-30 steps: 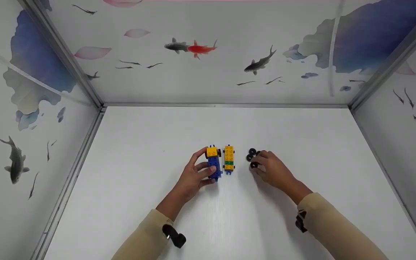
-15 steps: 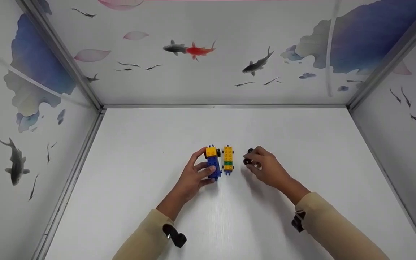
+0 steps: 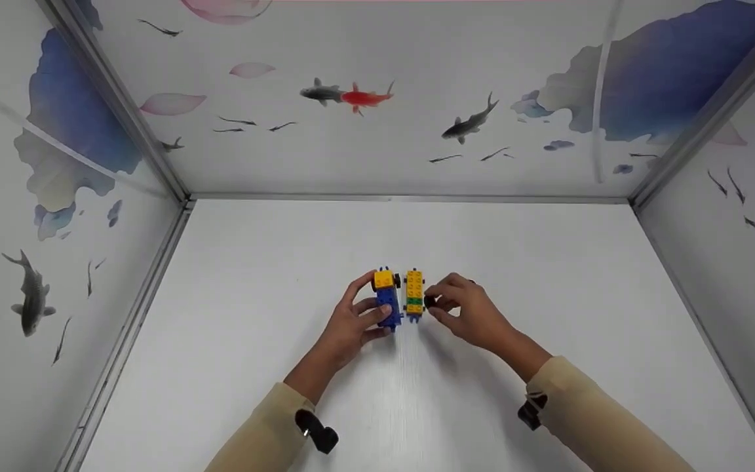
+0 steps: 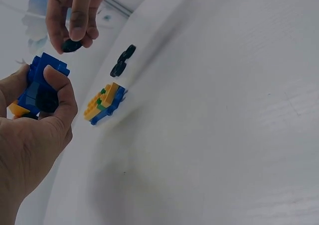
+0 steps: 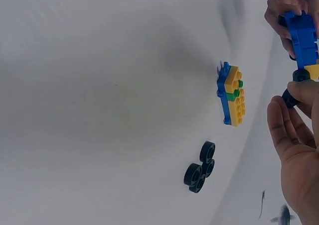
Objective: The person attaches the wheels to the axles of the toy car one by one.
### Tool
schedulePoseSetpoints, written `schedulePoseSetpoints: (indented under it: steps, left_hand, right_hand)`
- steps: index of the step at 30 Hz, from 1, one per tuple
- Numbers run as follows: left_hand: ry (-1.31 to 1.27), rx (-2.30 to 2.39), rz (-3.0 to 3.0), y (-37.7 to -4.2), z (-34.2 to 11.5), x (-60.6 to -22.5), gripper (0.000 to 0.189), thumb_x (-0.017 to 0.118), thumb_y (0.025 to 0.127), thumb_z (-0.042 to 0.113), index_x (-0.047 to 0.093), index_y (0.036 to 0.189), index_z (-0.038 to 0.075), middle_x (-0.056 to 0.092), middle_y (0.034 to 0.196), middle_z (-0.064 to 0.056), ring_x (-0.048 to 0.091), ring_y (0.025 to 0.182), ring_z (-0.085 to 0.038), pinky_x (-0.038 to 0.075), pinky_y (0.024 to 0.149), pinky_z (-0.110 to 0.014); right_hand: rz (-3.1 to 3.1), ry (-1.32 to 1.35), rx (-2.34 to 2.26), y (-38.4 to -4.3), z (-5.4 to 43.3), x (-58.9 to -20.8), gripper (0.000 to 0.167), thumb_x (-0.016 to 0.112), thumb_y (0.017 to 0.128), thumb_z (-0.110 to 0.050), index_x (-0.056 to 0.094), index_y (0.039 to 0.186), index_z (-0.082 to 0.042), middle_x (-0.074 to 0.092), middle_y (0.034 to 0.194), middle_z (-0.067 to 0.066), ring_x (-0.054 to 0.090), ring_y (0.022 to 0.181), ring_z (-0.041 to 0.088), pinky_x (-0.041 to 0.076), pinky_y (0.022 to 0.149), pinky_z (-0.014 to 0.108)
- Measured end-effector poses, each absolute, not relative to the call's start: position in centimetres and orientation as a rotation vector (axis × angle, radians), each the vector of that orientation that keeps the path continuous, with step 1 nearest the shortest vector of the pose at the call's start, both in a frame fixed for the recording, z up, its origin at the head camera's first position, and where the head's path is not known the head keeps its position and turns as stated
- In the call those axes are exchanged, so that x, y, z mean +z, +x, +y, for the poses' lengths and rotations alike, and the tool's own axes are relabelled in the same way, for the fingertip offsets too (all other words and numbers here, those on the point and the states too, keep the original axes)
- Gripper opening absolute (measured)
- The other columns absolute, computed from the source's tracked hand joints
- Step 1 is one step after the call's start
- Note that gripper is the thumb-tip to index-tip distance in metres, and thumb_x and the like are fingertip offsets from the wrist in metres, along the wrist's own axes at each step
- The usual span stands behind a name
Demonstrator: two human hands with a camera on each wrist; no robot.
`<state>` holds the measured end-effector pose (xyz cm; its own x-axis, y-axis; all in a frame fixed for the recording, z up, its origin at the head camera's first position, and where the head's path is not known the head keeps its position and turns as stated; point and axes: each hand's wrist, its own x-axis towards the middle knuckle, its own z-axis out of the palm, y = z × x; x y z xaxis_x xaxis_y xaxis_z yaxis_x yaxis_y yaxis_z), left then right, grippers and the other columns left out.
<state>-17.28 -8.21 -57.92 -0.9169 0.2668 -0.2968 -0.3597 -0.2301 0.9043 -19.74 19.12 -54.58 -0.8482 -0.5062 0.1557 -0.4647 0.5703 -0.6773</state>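
Note:
My left hand (image 3: 351, 322) grips a toy car (image 3: 387, 295) built of blue blocks with a yellow block at its far end. Black wheels sit at the yellow end; the left wrist view shows the car's blue body (image 4: 44, 68) raised off the table. Between thumb and fingertips, my right hand (image 3: 472, 313) pinches a loose black wheel (image 4: 71, 46), close to the right of the cars. Between the hands, a second block car (image 3: 415, 288) with yellow and green bricks on a blue base (image 5: 225, 103) stands on the table without wheels.
Several loose black wheels (image 5: 193, 174) lie clustered on the white table (image 3: 286, 249), mostly hidden behind my right hand in the head view. Walls printed with fish (image 3: 364, 98) enclose the table at the back and both sides.
My right hand has picked a black wheel from the cluster and carried it left toward the cars. The left hand keeps holding its car in nearly the same place.

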Motion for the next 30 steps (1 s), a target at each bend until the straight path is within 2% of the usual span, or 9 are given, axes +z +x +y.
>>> schedulePoseSetpoints:
  steps: [15,30]
  left_hand:
    - [-0.088,2.191,1.630,-17.3,-8.3,-58.1,0.085,0.082,0.102,0.023,0.035,0.170,0.044,0.055,0.159,-0.023,0.067,0.132,-0.036,0.065,0.104,-0.044]
    - [-0.075,2.210,1.618,-17.1,-8.5,-58.1,0.084,0.079,0.105,0.020,0.033,0.172,0.040,0.054,0.158,-0.024,0.067,0.131,-0.035,0.065,0.098,-0.039]
  right_hand:
    - [2.661,-0.886,-1.174,-19.3,17.9,-54.0,0.032,0.082,0.100,-0.007,0.077,0.131,-0.007,0.073,0.119,0.008,0.080,0.104,0.022,0.068,0.095,0.038]
    - [2.606,-0.911,-1.228,-19.2,16.9,-54.2,0.031,0.082,0.098,-0.003,0.078,0.129,-0.008,0.074,0.120,0.008,0.080,0.104,0.022,0.068,0.095,0.041]
